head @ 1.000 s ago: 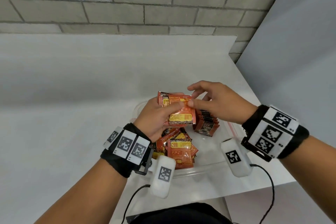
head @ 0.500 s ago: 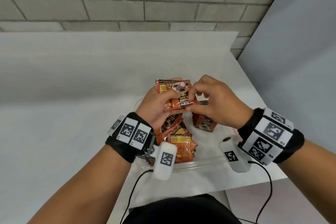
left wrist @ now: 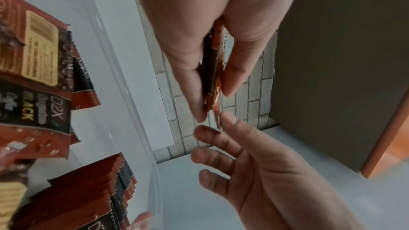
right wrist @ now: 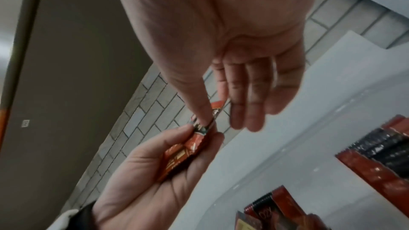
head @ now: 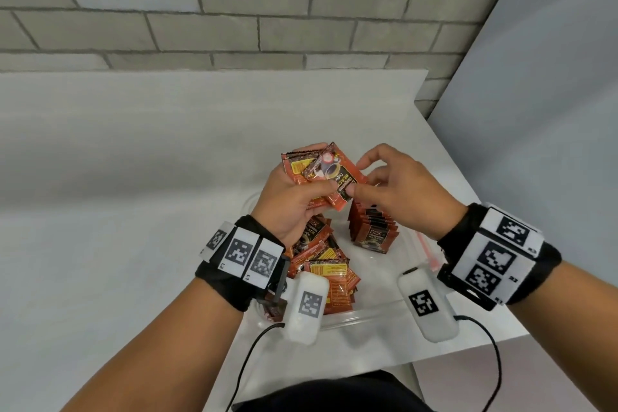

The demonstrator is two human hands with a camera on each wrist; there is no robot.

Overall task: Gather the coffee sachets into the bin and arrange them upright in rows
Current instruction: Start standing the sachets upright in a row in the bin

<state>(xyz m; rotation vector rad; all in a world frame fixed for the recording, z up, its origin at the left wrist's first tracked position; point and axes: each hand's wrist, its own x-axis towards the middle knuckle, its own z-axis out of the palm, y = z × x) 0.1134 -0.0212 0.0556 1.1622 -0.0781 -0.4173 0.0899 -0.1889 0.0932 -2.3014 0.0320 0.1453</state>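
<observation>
- A small bunch of coffee sachets (head: pixel 312 174) is held up in the left hand (head: pixel 291 201), above the clear plastic bin (head: pixel 374 314) on the white desk (head: pixel 133 177).
- The bunch is gripped between the left thumb and the fingers, as seen edge-on in the left wrist view.
- The top sachet (head: pixel 334 181) lies crooked across the others. Its lower corner is pinched by the right hand (head: pixel 398 191) with thumb and first finger, while the other right fingers are spread loosely.
- The step in hand seems to be squaring up the bunch so all the packets face the same way.
- Inside the bin, one row of sachets (head: pixel 374 227) is already standing upright on the right side.
- A loose pile of sachets (head: pixel 324 267) lies flat and mixed up on the left side of the bin, so much of the job looks undone.
- Next, the crooked sachet likely needs to be turned straight and lined up with the rest.
- Then the bunch would need to be lowered and stood beside the upright row, gently, so that row is not knocked over.
</observation>
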